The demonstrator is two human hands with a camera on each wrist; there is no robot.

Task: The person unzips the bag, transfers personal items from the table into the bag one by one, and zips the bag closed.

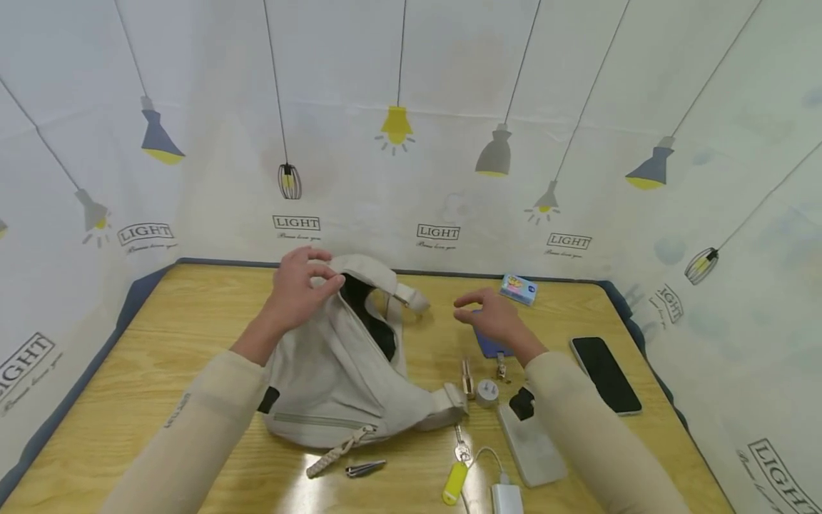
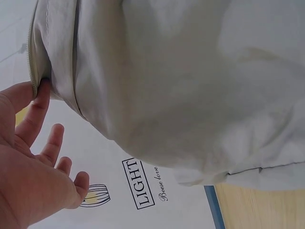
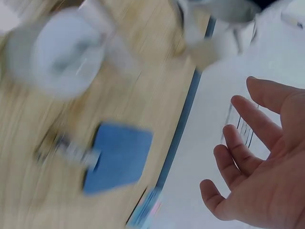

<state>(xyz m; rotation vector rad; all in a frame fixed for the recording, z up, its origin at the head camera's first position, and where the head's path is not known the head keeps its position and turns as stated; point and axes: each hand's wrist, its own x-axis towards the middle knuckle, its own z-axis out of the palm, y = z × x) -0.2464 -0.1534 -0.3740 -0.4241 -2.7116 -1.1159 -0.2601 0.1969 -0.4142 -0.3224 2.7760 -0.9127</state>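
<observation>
A light grey fabric bag (image 1: 334, 371) lies on the wooden table, its zipped mouth parted to show a dark lining. My left hand (image 1: 300, 289) pinches the zippered edge at the top of the opening between thumb and index finger; in the left wrist view the other fingers of that hand (image 2: 45, 157) are spread. To the right of the bag my right hand (image 1: 491, 315) is held over a blue card holder (image 1: 493, 346), fingers relaxed and holding nothing. The right wrist view shows this hand (image 3: 262, 152) with its fingers loosely bent, apart from the blurred card holder (image 3: 121, 155).
Around the right forearm are a phone (image 1: 606, 375), a white power bank (image 1: 534, 446), a small round tin (image 1: 487, 392) and a small blue packet (image 1: 519, 289). In front lie a nail clipper (image 1: 365, 468), a yellow key tag (image 1: 455, 483) and a white charger (image 1: 507, 498). A printed curtain hangs behind the table.
</observation>
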